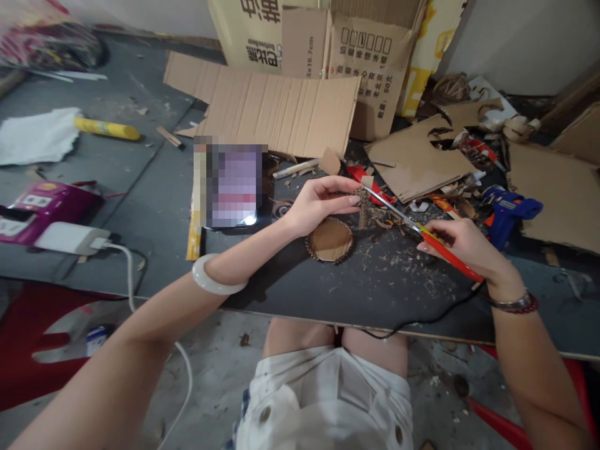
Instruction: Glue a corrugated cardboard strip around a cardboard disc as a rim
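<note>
My left hand (pixel 323 203) pinches a small strip of corrugated cardboard (pixel 363 209) between thumb and fingers. My right hand (pixel 462 247) is closed on red-and-yellow-handled scissors (pixel 396 211); their blades point up and left, with the tips beside the strip. Whether the blades touch it I cannot tell. Just below my left hand, a round cardboard piece (pixel 330 240) with a ridged rim lies on the dark table (pixel 281 281).
A phone (pixel 237 187) lies left of my left hand. Behind are a large cardboard sheet (pixel 281 112) and a carton (pixel 370 69). Blue glue gun (pixel 513 209), cut cardboard (pixel 422 159) and scraps lie right. A purple power strip (pixel 60 203) and yellow-handled tool (pixel 107 128) are left.
</note>
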Demonstrator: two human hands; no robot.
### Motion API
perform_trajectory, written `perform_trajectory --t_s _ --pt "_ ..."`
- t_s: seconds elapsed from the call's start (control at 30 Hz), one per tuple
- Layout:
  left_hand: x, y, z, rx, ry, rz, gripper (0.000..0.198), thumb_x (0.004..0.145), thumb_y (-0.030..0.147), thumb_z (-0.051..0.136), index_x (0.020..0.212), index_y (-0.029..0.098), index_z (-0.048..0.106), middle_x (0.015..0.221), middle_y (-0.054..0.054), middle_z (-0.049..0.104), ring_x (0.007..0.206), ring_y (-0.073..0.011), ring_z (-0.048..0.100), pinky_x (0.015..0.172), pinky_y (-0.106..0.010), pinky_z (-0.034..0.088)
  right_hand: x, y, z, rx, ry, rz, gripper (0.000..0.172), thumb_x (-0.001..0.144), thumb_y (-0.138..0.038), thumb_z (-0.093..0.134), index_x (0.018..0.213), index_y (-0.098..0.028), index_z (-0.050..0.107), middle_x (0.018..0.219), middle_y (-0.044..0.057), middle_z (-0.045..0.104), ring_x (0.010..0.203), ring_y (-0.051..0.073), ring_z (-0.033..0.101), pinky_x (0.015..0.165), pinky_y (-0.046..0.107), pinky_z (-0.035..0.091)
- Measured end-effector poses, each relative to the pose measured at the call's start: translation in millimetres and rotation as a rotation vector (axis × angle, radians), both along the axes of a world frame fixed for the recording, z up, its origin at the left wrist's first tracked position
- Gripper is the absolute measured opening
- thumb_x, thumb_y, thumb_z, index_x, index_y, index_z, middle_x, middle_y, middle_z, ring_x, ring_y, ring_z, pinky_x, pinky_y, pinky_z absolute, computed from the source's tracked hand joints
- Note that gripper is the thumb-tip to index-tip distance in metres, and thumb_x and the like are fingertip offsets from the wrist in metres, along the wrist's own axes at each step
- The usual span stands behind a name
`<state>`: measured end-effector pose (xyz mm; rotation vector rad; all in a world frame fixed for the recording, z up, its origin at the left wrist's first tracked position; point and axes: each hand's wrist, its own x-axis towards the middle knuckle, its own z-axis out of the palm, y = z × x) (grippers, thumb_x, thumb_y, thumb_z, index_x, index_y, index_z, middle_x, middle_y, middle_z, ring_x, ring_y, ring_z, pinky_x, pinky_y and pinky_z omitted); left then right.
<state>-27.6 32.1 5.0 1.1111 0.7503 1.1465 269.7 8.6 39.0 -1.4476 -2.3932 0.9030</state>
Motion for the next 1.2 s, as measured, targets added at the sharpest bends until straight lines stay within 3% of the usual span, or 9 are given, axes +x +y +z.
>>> perform_trajectory --t_s 0.3,0.43,0.63,1.2 --pt "-0.7 1.4 5.8 -0.07 -0.061 0.141 0.03 0.064 0.024 0.083 0.092 0.019 0.074 0.089 -0.001 0.072 0.086 -0.0148 0.07 0.084 -0.033 0.06 1.1 -1.1 -2.4 -0.055 0.075 -0.104 0.041 0.075 -0.062 0.063 0.073 -0.021 0.058 0.059 -0.003 0.044 0.053 0.012 0.039 0.05 0.027 0.03" --pt "0.0 0.1 7.2 -0.075 -0.035 0.128 0.031 0.065 0.025 0.082 0.094 0.02 0.074 0.095 -0.003 0.073 0.09 -0.0158 0.069 0.084 -0.031 0.059 1.8 -1.0 -3.4 -0.058 0.057 -0.105 0.04 0.075 -0.061 0.064 0.072 -0.021 0.058 0.062 -0.002 0.044 0.057 0.013 0.039 0.051 0.028 0.03" --pt "1.4 1.0 3.7 -0.02 -0.001 0.148 0.033 0.062 0.02 0.083 0.093 0.02 0.074 0.085 0.001 0.071 0.077 -0.0081 0.066 0.077 -0.02 0.056 2.3 -0.6 -4.5 -0.079 0.062 -0.105 0.04 0.074 -0.06 0.065 0.074 -0.021 0.059 0.063 -0.002 0.044 0.057 0.012 0.039 0.051 0.027 0.029" --pt "2.8 -0.2 -2.5 0.019 0.108 0.182 0.03 0.062 0.023 0.084 0.089 0.016 0.072 0.085 -0.003 0.073 0.08 -0.0119 0.069 0.085 -0.027 0.057 -8.3 -6.4 3.9 -0.14 0.061 -0.085 0.035 0.075 -0.053 0.067 0.076 -0.019 0.061 0.063 -0.003 0.05 0.058 0.011 0.042 0.052 0.024 0.032"
